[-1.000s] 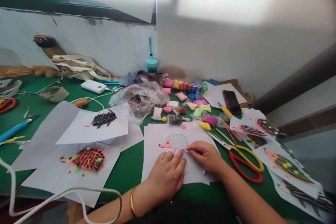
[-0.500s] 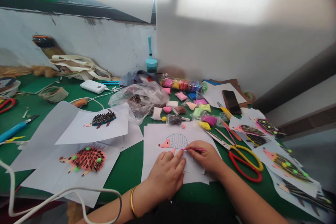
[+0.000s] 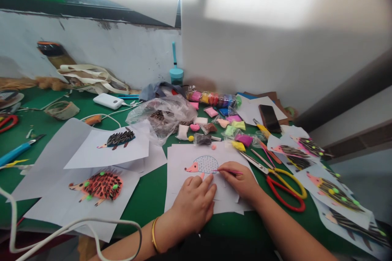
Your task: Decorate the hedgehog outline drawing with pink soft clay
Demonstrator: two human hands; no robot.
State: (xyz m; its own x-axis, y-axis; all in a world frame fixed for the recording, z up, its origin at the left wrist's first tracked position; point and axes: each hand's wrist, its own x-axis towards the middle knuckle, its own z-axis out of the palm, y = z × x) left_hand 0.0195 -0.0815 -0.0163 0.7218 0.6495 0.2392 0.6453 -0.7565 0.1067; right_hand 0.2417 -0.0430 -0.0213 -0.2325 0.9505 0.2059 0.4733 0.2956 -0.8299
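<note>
From across the table, the right hand [image 3: 239, 181] pinches a thin pink stick [image 3: 229, 171] lying nearly level, its tip pointing left just beside the hedgehog drawing [image 3: 206, 164], while the left hand [image 3: 194, 200] rests with fingers spread just below that drawing on the sheet of paper [image 3: 179, 163].

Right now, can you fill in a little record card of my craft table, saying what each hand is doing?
Left hand: pressing flat on the paper sheet, below the hedgehog drawing.
Right hand: pinching a thin pink stick beside the drawing.
Nearby: scissors with red and yellow handles, right of the sheet.
Rest: clay packets, a red paper hedgehog, a white power bank.
</note>
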